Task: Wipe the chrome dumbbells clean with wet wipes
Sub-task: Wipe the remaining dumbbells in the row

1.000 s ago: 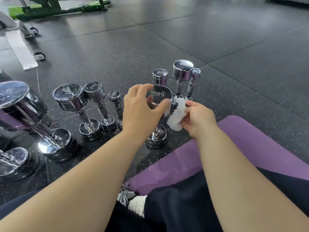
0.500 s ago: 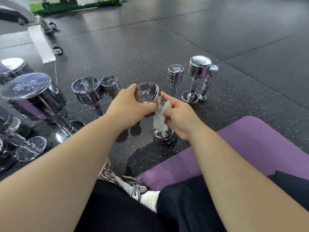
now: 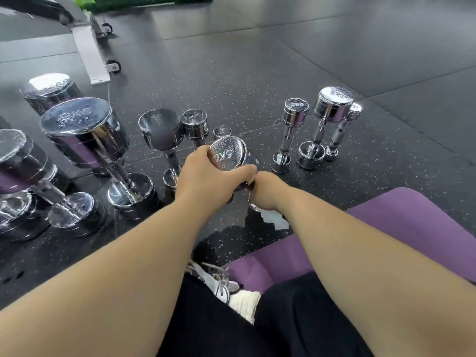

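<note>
Down the shaft went our right hand (image 3: pixel 268 191). Half a second before, it had pinched the wipe up beside the top head; now it sat low, close to the bottom head. The wipe (image 3: pixel 274 219) showed only as a white scrap just under the wrist. Our fingers curled away behind the shaft, so we could not see the tips, but we judged them closed on the wipe and pressing it to the metal.

Our left hand (image 3: pixel 206 179) was wrapped round the rim of the dumbbell (image 3: pixel 228 154), thumb on the near side and fingers over the far edge, leaving the 5KG face bare. We held it there to steady the weight, which stood on end on the floor (image 3: pixel 231 73) just off the mat (image 3: pixel 399 222). That left the other hand free to rub along it. The top leaned a little more to our left than it had earlier.

Our head had also turned: the big dumbbells (image 3: pixel 85 135) had come further into view on the left, and the small dumbbells (image 3: pixel 331 106) stood apart on the right, all upright.

We reckoned the handle and lower head were the part being cleaned, with most of the set not yet wiped.
</note>
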### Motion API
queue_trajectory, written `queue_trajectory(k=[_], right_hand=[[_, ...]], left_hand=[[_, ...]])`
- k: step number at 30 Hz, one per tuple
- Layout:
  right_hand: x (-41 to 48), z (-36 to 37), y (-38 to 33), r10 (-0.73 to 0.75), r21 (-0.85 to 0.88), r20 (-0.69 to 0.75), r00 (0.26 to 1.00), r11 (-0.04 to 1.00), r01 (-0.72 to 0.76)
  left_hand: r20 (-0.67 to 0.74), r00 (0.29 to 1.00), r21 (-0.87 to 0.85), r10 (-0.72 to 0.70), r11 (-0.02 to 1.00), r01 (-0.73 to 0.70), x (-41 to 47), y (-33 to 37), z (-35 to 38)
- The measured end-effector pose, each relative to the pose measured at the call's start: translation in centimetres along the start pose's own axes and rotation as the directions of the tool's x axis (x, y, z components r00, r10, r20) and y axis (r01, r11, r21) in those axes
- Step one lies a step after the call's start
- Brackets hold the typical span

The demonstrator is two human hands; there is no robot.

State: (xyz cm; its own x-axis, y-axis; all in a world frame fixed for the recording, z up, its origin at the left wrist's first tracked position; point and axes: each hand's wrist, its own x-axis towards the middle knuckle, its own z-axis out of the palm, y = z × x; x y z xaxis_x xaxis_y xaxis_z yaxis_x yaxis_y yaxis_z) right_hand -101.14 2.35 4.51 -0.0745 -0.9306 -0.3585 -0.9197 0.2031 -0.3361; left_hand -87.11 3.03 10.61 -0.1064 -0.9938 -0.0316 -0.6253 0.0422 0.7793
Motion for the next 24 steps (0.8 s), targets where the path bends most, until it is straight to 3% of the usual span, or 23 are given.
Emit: queue_trajectory(k=[3, 5, 8, 9, 12, 15, 17, 21, 23, 24], right_hand=[[1.0, -0.2, 0.8, 0.038, -0.081, 0.012, 0.999, 0.996, -0.037], [1.2, -0.9, 1.3, 0.09, -0.122, 0.004, 0.996, 0.989, -0.089], [0.6, -1.4, 2.3, 0.169, -0.256, -0.009, 0.986, 0.952, -0.166], [0.6, -1.3, 2.6, 0.183, -0.298, -0.017, 0.983, 0.937, -0.18], [1.2, -0.9, 3.1, 0.176, -0.297, -0.012, 0.984, 0.94, -0.171], [2.1, -1.0, 3.8, 0.112, -0.1, -0.071, 0.991, 0.988, -0.119], [2.3, -0.9, 4.3, 0.108, 0.063, -0.164, 0.981, 0.993, -0.098], [1.1, 0.7, 5.2, 0.148, 0.278, -0.259, 0.954, 0.958, -0.073], [1.1, 1.5, 4.9, 0.126, 0.364, -0.315, 0.941, 0.931, -0.003], [1.3, 1.6, 4.6, 0.109, 0.37, -0.342, 0.933, 0.929, 0.027]], left_hand=[[-0.033, 0.998, -0.032, -0.048, 0.998, 0.047, 0.5, 0.0, 1.2], [0.006, 0.973, -0.211, -0.232, 0.951, 0.228, 1.6, -0.8, 2.7], [0.222, 0.859, -0.516, -0.461, 0.692, 0.504, 2.7, -1.8, 4.8], [0.276, 0.836, -0.524, -0.474, 0.655, 0.545, 3.3, -2.0, 5.6], [0.37, 0.793, -0.432, -0.484, 0.667, 0.608, 4.9, -3.3, 6.6], [0.51, 0.669, -0.26, -0.54, 0.645, 0.719, 5.5, -5.0, 6.2], [0.508, 0.627, -0.199, -0.59, 0.628, 0.752, 5.7, -6.0, 5.7], [0.423, 0.665, -0.171, -0.615, 0.666, 0.726, 5.7, -6.4, 5.1], [0.348, 0.731, -0.107, -0.586, 0.75, 0.652, 5.6, -6.9, 5.5], [0.284, 0.788, 0.007, -0.547, 0.823, 0.568, 5.5, -7.1, 5.7]])
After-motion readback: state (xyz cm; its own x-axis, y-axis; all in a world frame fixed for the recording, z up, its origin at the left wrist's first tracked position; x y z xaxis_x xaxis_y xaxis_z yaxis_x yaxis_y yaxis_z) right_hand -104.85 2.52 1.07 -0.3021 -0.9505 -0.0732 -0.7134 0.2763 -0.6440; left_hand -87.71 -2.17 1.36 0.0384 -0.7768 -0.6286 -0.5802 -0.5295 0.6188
